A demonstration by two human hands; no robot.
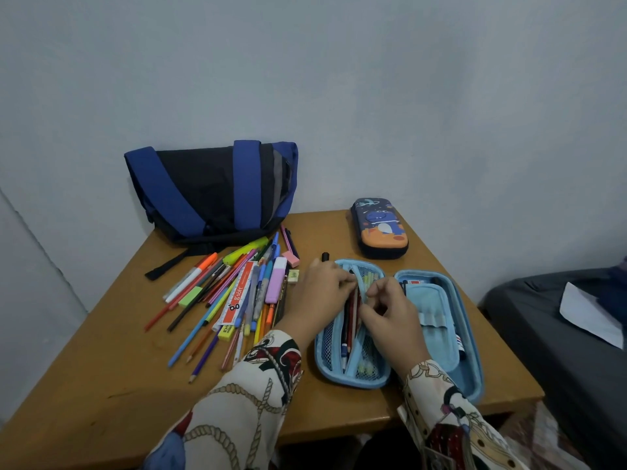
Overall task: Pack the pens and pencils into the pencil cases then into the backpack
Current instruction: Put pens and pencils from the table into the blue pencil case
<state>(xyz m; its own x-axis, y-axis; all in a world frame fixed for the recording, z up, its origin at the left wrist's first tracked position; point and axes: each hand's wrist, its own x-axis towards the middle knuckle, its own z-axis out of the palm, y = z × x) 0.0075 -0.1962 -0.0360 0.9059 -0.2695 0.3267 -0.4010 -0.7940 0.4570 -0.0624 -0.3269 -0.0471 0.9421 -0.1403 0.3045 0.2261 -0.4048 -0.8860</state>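
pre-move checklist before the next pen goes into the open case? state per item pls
1. Light blue pencil case lies open flat on the table: ok.
2. Mesh pocket opening held apart: left hand and right hand both work at it, pencils already inside: ok.
3. A hand free to pick: both are busy at the pocket: not ok.
4. Supply left: pile of pens and pencils lies loose left of the case: ok.
5. Dinosaur pencil case ready: it lies closed at the far side: not ok.
6. Backpack open to take the cases: opening not visible: cannot tell.
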